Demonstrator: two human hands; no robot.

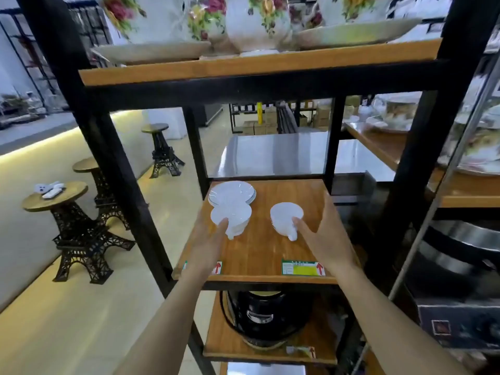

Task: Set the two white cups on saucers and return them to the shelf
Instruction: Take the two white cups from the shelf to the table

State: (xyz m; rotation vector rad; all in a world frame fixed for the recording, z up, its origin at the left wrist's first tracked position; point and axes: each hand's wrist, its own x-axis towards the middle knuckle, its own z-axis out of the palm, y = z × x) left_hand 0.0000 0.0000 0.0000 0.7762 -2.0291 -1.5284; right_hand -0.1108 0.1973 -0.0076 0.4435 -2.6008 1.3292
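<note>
Two white cups stand on the wooden shelf [259, 253], handles toward me. The left cup [234, 216] sits just in front of a small stack of white saucers [231, 192] at the shelf's back left. The right cup [285, 215] stands alone near the middle. My left hand [207, 239] reaches in with fingers apart, a fingertip touching the left cup's near rim. My right hand [323, 236] is spread wide, index fingertip on the right cup's near rim, thumb raised beside the rear post. Neither hand holds a cup.
Black metal posts [334, 147] frame the shelf. Flowered china sits on the board above [259, 66]. A black cooker [266, 318] stands on the shelf below. Eiffel-tower stools [78, 228] stand on the floor to the left; more shelving with dishes is at right.
</note>
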